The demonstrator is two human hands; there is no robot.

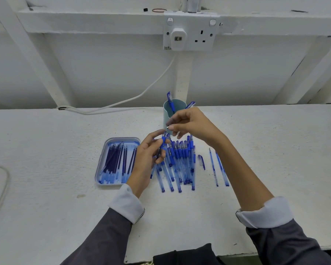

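- Above the bench (46,150), my left hand (148,152) grips a pen (163,140); my right hand (189,122) pinches its metal tip (167,127).
- I should align the tip squarely before threading.

A white worktop (46,150) carries a pale blue tray (103,155) filled with dark blue refills (115,161). Just right of the tray lies a row of blue pens (180,163), then a loose cap (201,161) and two thin pen parts (213,167), set apart. Behind the row stands a teal cup (167,115) holding capped pens (170,100). On the wall, a double socket (204,38) carries a white plug (178,39), whose cable (141,94) runs down to the worktop. A rubber band (159,10) lies on the ledge above.
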